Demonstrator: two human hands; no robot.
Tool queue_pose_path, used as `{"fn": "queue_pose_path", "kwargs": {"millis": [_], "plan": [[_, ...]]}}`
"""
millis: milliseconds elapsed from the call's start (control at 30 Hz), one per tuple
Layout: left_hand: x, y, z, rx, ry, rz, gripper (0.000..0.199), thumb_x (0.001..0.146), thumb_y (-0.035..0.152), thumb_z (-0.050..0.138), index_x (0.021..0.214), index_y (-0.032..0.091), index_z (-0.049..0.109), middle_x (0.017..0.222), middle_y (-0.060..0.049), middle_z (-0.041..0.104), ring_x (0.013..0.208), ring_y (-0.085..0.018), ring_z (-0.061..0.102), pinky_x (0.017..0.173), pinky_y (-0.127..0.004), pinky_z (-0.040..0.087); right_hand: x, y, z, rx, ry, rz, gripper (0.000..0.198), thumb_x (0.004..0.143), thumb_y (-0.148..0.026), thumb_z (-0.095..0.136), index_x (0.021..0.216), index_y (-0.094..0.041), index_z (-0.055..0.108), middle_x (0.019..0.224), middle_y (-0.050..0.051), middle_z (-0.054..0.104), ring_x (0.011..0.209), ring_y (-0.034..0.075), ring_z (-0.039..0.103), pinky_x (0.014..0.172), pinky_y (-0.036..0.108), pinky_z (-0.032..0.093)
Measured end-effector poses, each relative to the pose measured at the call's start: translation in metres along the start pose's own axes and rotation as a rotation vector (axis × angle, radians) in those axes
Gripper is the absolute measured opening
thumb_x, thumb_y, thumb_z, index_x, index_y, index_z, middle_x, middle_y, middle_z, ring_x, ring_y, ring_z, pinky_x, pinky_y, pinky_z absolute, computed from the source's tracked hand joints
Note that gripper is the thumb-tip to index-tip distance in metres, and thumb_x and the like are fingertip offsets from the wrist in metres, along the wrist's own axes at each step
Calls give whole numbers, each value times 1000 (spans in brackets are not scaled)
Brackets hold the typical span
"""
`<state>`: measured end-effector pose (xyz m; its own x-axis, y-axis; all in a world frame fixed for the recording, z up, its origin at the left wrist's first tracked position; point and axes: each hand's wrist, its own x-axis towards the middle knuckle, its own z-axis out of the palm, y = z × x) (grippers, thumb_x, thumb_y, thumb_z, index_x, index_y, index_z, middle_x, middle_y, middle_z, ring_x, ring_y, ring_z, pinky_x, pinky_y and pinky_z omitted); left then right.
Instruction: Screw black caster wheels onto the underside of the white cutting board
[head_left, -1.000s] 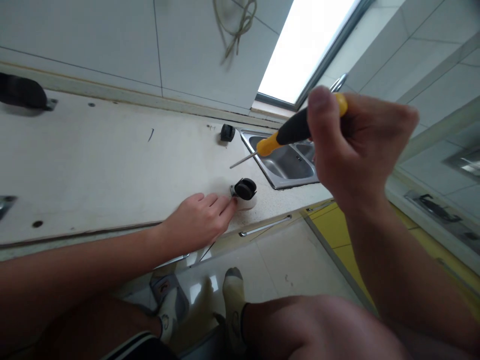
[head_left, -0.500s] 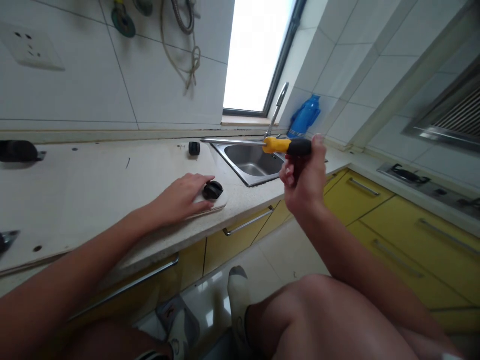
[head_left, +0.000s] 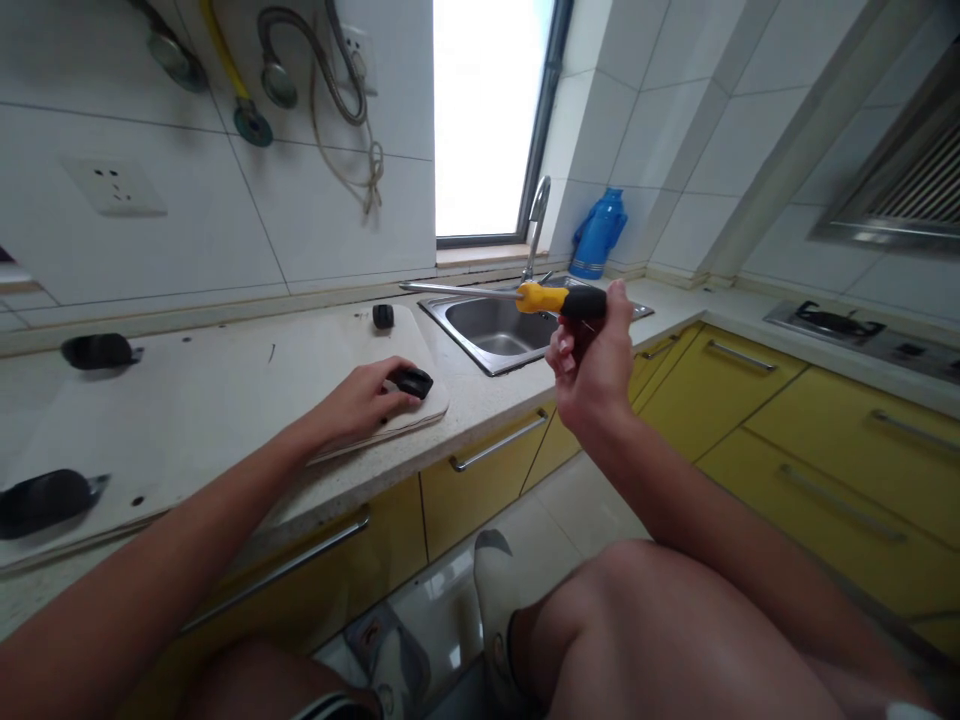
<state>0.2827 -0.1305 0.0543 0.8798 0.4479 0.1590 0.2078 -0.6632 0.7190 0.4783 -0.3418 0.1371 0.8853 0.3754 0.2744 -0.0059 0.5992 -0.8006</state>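
My left hand rests at the right end of a white board on the countertop, its thumb and fingers closed round a black wheel-like fitting. A similar small black fitting stands at the board's far corner. Two longer black oval pieces with metal tabs lie toward the left end, a far one and a near one. In my right hand is a screwdriver with a yellow and black handle. Its long shaft points left, raised in front of the sink, and its tip is clear of both fittings.
A steel sink with a tall tap adjoins the board's right end. Behind it stands a blue thermos flask. Yellow cabinets with bar handles run below the counter. A gas hob is at the right.
The black fitting under my left hand has turned, and my fingers now close round it more. The screwdriver stays raised in my right hand. My view has shifted, showing more of the board's left end.
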Motion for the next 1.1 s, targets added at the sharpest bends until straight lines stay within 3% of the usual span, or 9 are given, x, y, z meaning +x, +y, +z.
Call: {"fn": "queue_pose_path", "kwargs": {"millis": [167, 400, 833, 1100], "plan": [[7, 1, -3, 69, -19, -2, 46, 92, 49, 77, 127, 21, 75, 118, -11, 83, 96, -28, 77, 87, -41, 60, -3, 0, 0, -36, -30, 40, 71, 86, -90, 71, 69, -22, 61, 56, -6, 46, 43, 4, 32, 36, 19, 23], [12, -1, 1, 167, -7, 109, 38, 92, 40, 75, 124, 19, 77, 126, -13, 80, 106, -28, 74, 96, -42, 60, -7, 0, 2, -9, -26, 78, 70, 80, -89, 78, 71, -21, 62, 55, -7, 49, 43, 4, 34, 36, 19, 24], [16, -10, -5, 249, -26, 223, 39, 97, 46, 70, 128, 23, 74, 122, -12, 81, 108, -31, 75, 100, -46, 58, -4, 2, -4, 36, 9, 134, 59, 94, -75, 74, 77, -20, 61, 59, -7, 55, 43, 2, 34, 37, 16, 24], [16, -6, -1, 233, -16, 161, 47, 91, 57, 79, 123, 23, 73, 116, -10, 81, 97, -30, 74, 85, -42, 55, -3, 2, -6, 22, 23, 133, 62, 87, -80, 77, 79, -20, 63, 58, -8, 52, 43, 2, 33, 38, 16, 24]]}}
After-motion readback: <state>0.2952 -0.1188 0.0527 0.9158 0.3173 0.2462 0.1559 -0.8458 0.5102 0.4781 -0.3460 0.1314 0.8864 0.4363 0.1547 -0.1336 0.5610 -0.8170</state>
